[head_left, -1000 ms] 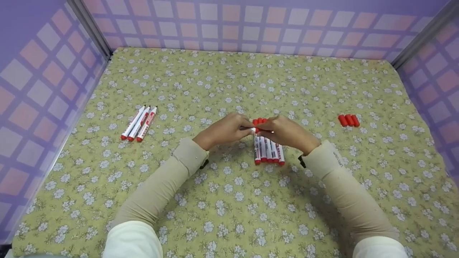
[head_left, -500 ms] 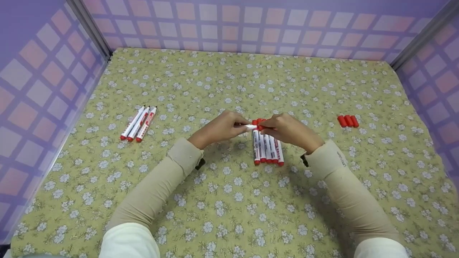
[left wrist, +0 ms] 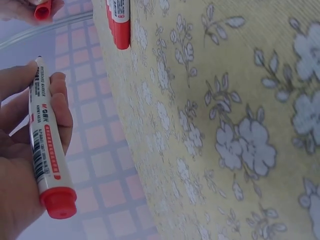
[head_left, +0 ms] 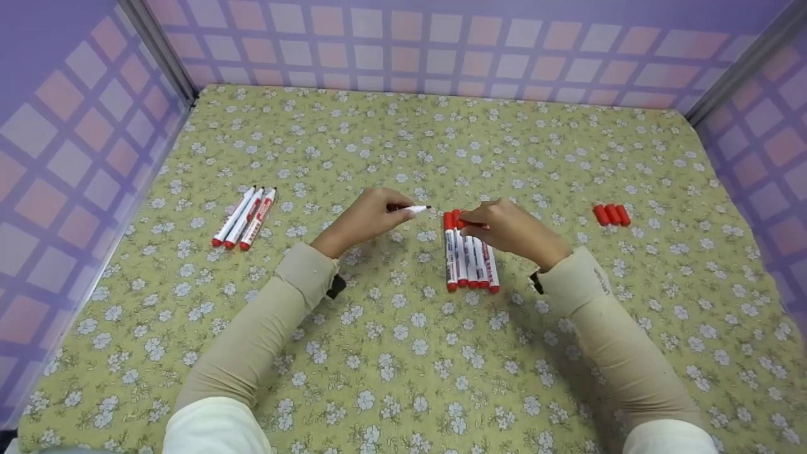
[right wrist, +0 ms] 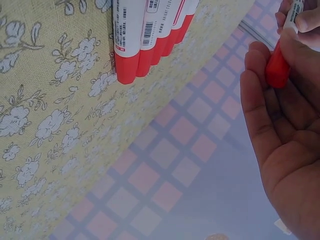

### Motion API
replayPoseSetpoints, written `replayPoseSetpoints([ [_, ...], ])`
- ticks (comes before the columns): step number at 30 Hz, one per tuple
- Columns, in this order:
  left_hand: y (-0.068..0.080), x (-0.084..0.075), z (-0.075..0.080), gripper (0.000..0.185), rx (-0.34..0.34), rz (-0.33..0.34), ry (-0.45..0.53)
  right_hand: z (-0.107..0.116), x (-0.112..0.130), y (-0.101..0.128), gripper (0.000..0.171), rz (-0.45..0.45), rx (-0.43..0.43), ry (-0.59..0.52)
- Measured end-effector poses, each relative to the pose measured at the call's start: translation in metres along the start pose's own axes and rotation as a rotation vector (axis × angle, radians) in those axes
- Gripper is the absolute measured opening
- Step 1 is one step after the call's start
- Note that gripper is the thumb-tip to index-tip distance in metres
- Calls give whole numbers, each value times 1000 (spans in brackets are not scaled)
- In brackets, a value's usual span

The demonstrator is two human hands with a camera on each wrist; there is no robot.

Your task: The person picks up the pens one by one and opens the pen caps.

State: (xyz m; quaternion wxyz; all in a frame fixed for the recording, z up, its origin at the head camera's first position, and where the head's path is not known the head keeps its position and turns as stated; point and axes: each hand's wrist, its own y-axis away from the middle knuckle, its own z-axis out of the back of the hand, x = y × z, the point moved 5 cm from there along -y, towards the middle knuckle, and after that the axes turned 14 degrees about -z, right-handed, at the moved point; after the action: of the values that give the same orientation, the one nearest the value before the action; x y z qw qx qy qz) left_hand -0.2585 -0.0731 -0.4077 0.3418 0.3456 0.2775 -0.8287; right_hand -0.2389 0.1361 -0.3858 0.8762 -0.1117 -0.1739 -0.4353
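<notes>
My left hand (head_left: 365,219) grips an uncapped whiteboard marker (left wrist: 46,125), white with a red end plug, its dark tip pointing toward the other hand. My right hand (head_left: 507,228) pinches a red marker cap (right wrist: 278,70) between thumb and fingers, its hollow mouth showing in the left wrist view. Marker and cap are apart. Beneath and beside the right hand lies a row of several capped markers (head_left: 451,255), side by side with red caps at the far end; the hand covers part of them.
At the left, 3 uncapped markers (head_left: 244,217) lie side by side, dark tips away from me. To the right, 3 loose red caps (head_left: 611,215) lie together. A flowered cloth (head_left: 403,366) covers the table, with checked purple panels (head_left: 441,47) around its back and sides.
The marker has come out of its cap. My left hand has drawn it away to the left, while the right hand stays near the row with the cap.
</notes>
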Motion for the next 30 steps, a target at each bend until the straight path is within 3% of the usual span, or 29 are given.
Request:
replayPoseSetpoints([
  [6, 7, 11, 15, 27, -67, 107, 2, 0, 1, 2, 23, -5, -10, 1],
  [12, 15, 20, 27, 29, -86, 221, 12, 1, 0, 2, 24, -27, -7, -2],
  [17, 20, 25, 38, 29, -103, 246, 3, 0, -1, 2, 24, -45, -9, -16],
  [25, 31, 36, 58, 29, -193, 332, 35, -2, -3, 3, 24, -27, -15, -21],
  [30, 39, 45, 73, 31, -207, 345, 38, -3, -4, 2, 23, -32, -12, -17],
])
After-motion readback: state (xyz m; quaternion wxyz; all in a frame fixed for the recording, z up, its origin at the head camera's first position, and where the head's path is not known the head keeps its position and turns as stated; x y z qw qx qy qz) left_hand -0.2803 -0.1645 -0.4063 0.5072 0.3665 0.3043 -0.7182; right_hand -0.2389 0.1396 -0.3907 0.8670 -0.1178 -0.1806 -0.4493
